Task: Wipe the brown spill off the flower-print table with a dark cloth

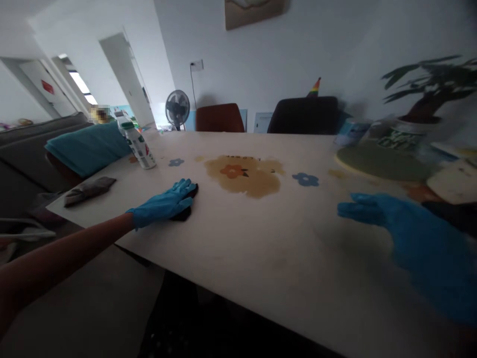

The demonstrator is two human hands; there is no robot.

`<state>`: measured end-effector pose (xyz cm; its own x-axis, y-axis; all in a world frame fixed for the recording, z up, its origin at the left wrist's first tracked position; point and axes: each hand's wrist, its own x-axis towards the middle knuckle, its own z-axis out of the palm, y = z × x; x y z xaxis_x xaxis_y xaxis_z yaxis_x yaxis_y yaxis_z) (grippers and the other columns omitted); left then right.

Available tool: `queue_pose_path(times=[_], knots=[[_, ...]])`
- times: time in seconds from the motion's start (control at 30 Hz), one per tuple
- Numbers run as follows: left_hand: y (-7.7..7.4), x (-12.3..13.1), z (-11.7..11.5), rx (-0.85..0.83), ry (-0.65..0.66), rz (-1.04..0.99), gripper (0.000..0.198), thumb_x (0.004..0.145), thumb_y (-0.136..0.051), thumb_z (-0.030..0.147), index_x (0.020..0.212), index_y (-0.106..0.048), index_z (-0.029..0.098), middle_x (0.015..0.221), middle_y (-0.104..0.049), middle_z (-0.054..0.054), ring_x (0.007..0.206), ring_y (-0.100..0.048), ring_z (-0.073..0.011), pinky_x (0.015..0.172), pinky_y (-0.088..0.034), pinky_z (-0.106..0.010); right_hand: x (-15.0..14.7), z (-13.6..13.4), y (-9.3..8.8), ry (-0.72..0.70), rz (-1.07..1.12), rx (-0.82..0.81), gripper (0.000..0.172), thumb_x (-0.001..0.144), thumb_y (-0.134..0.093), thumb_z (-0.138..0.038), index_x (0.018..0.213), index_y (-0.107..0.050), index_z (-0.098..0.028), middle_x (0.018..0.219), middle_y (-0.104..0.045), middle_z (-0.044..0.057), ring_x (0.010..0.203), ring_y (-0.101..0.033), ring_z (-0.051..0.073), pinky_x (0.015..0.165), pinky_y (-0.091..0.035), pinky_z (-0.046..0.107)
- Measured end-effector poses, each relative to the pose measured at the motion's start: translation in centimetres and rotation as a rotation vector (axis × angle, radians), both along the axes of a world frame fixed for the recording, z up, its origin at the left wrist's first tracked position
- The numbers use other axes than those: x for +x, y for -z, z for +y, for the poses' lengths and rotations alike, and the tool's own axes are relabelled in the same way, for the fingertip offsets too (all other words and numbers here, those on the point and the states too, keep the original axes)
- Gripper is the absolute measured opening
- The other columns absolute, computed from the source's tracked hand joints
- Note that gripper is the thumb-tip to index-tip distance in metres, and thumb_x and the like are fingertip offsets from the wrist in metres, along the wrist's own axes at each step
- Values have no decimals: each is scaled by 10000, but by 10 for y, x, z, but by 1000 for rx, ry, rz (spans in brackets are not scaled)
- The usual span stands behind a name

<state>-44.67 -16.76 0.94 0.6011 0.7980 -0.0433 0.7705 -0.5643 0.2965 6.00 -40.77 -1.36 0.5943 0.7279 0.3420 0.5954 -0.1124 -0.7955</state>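
Observation:
My left hand (164, 203), in a blue glove, presses a black cloth (183, 214) onto the table. Its fingers lie over the top, and the cloth's dark edges show on both sides of the thumb. My right hand (391, 219), also gloved in blue, is over the right part of the table with fingers stretched out and nothing visible in them. The table (238, 248) wears a pale cover printed with flowers and a yellow patch. Left of my left hand, a crumpled grey cloth (90, 191) lies near the table edge. A white bottle with a green cap (138, 145) stands behind it.
A potted plant (404, 130) and a round green mat (383, 160) are at the back right, beside a tissue pack (352, 132). Two chairs, one brown (219, 118) and one black (303, 117), stand at the far side. A fan (177, 107) is behind.

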Motion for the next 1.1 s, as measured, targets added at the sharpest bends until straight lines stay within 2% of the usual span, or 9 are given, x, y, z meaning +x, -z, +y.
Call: queue_pose_path(times=[0.13,0.27,0.37,0.5,0.67,0.77,0.93,1.0,1.1], knots=[[2,6,-53,-50,111,46,1016,1130,-484,767,1981,-391,219,2076,-264,-133,1926,-248,-414,1527,-314,-591,-22,3,-14,-6,196,11,329,1036,-656,-612,915,-845,-372,1135,-939,158,1239,-901,465,1446,-482,757],[0,38,-92,-120,265,74,1101,1107,-604,841,2003,-356,253,2090,-189,-132,1947,-175,-447,1531,-345,-576,-38,2,-22,-40,271,127,281,1017,-738,-598,921,-831,-350,1052,-933,146,1153,-923,452,1418,-524,757],[0,79,-112,-162,414,82,1150,1107,-655,876,2011,-333,243,2095,-111,-151,1950,-121,-484,1550,-314,-636,-41,-3,-31,-83,295,168,249,1031,-769,-542,984,-849,-311,1041,-938,126,1124,-935,419,1368,-596,712],[4,146,-135,-153,575,39,1142,1120,-676,881,2002,-349,233,2094,-86,-172,1942,-132,-513,1553,-312,-673,-40,-10,-41,-175,329,184,176,1060,-817,-441,1027,-863,-274,1069,-947,108,1062,-944,363,1209,-733,609],[12,234,-155,-110,719,-31,1085,1139,-660,860,1961,-403,200,2084,-144,-206,1936,-173,-511,1566,-261,-680,-42,-11,-40,-127,340,257,206,1124,-729,-408,1105,-863,-253,1071,-943,99,1062,-935,329,1165,-752,542],[13,279,-159,-62,745,-44,994,1165,-625,821,1873,-515,132,2071,-210,-240,1928,-208,-508,1561,-284,-635,-42,-13,-40,-93,361,268,253,1153,-646,-392,1094,-851,-257,1126,-940,116,1123,-925,338,1156,-753,536],[9,344,-152,6,681,-63,767,1192,-620,658,1705,-661,89,1942,-469,-294,1812,-462,-493,1478,-441,-587,-32,-19,-40,-46,258,272,249,1113,-671,-429,1079,-853,-262,1153,-929,151,1249,-898,357,1297,-667,572],[10,367,-150,20,583,-68,776,1199,-607,588,1775,-591,69,1960,-440,-305,1830,-440,-488,1494,-413,-591,-27,-19,-35,-8,240,279,248,1093,-669,-447,1098,-843,-269,1156,-925,149,1285,-889,372,1346,-623,628],[12,389,-149,32,445,-68,862,1209,-553,512,1918,-395,48,2012,-335,-308,1905,-300,-486,1549,-275,-662,-20,-17,-26,11,232,271,257,1073,-666,-479,1122,-831,-289,1168,-922,151,1319,-882,411,1334,-627,684]])
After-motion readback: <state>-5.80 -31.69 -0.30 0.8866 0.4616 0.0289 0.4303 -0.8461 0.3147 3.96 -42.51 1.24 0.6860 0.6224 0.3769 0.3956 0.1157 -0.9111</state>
